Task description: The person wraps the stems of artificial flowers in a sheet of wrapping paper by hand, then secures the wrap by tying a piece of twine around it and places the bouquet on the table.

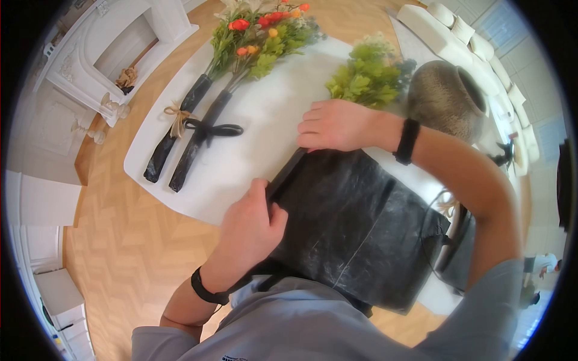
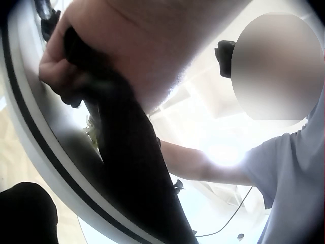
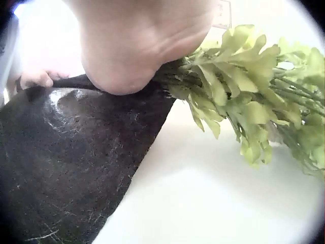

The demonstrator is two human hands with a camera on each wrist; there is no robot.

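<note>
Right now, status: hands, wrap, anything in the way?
Left hand grips the rolled edge of the black wrap. Right hand presses its far end by the greenery. Two tied bouquets lie clear.

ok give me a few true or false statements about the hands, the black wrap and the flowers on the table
1. The left hand grips the rolled edge of the black wrapping sheet. True.
2. The right hand is lifting the brown textured vase. False: it rests on the far end of the roll, by the loose green leafy bunch; the vase stands untouched beside it.
3. Two wrapped bouquets lie side by side on the white oval table. True.
4. Both bouquets are tied with black ribbon. False: one has a black bow, the other a tan twine bow.
5. The black sheet lies wholly on the table. False: its near part hangs over the edge towards the person.
</note>
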